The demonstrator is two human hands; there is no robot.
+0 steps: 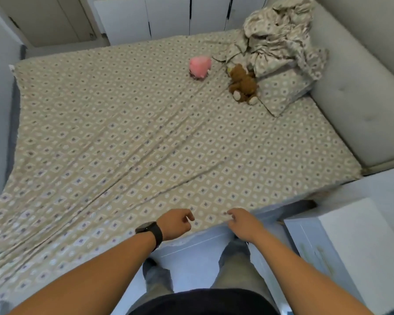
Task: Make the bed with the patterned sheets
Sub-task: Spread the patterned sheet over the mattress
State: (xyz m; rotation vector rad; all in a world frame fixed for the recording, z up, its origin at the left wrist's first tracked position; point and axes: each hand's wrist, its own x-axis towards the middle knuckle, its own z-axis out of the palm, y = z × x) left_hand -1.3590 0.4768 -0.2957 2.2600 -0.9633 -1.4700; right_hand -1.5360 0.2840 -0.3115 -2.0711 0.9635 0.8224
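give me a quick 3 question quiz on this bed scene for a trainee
1. True or false: the pink plush toy lies on the patterned sheet, apart from the brown teddy bear.
2. Multiple choice: where is the crumpled bedding pile? A) far right corner of the bed, B) near left corner, C) on the floor.
3. Short answer: which wrist wears the black watch, and what are the left hand and right hand doing?

Key
1. True.
2. A.
3. The left wrist. Both hands are at the sheet's near edge with fingers curled; the right looks to pinch the fabric, while the left's hold is unclear.
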